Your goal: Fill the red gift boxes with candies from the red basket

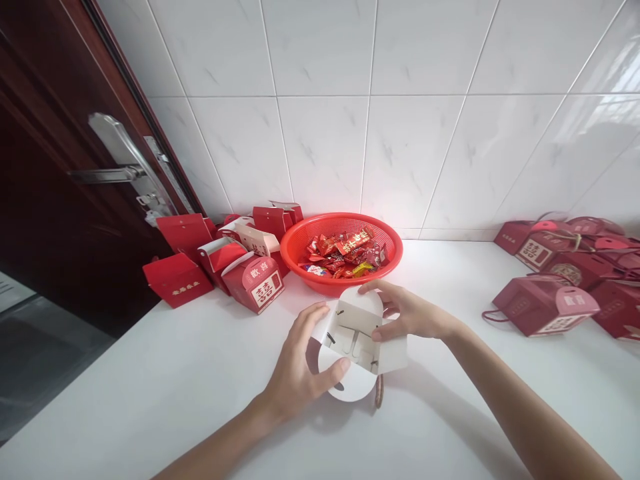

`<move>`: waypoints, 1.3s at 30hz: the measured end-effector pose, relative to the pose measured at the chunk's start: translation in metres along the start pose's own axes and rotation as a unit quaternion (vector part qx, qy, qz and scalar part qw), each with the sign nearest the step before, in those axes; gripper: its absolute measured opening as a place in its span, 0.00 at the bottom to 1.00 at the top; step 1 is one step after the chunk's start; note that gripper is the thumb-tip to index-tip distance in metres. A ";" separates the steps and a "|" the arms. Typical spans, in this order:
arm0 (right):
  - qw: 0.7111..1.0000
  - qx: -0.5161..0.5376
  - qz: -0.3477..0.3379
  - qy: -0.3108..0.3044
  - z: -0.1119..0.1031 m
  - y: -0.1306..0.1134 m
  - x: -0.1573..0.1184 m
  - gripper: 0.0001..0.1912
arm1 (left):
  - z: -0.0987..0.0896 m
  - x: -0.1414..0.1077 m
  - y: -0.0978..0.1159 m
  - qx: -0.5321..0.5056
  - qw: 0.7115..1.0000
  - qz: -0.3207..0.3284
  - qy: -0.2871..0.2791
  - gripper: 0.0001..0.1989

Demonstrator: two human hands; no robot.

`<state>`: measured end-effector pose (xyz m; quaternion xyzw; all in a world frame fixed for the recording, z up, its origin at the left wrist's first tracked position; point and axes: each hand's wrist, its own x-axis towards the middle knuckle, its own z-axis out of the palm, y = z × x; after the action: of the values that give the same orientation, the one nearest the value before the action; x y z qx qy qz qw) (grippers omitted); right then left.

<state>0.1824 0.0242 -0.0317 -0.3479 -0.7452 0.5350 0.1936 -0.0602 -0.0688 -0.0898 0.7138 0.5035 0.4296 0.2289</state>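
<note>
A paper candy box (353,337) sits in front of me on the white table, its flaps folded outward and its white inside facing up. Nothing but the folded bottom and small slots shows inside it. My left hand (305,363) grips its left side, with the thumb on the near rounded flap. From the right, my right hand (407,312) holds the box, fingers over the far flap and thumb on the right edge. A brown cord loop (379,391) sticks out below the box. Just behind stands a red plastic basket (295,263) with wrapped candies (345,253) in it.
Several red boxes stand at the left near the table edge, one with a rounded top (257,283). More closed red boxes with cord handles are grouped at the right, the nearest box (543,305) lying apart. A tiled wall (320,153) rises behind; a door handle (107,175) is at left.
</note>
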 end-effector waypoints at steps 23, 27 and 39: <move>0.984 0.124 0.000 0.125 -0.039 0.035 0.008 0.21 | -0.004 0.000 -0.007 -0.012 0.993 0.119 0.018 0.21; 0.976 0.139 -0.005 0.167 -0.008 0.068 0.031 0.23 | -0.005 -0.003 -0.013 0.004 0.989 0.144 0.026 0.22; 0.977 0.067 -0.036 0.198 0.030 0.093 0.051 0.13 | -0.055 0.105 0.014 0.138 0.974 0.168 -0.058 0.14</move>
<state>0.1564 0.0586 -0.1336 -0.4062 -0.6662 0.4970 0.3797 -0.0864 0.0156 -0.0098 0.8364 0.4171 0.3462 0.0813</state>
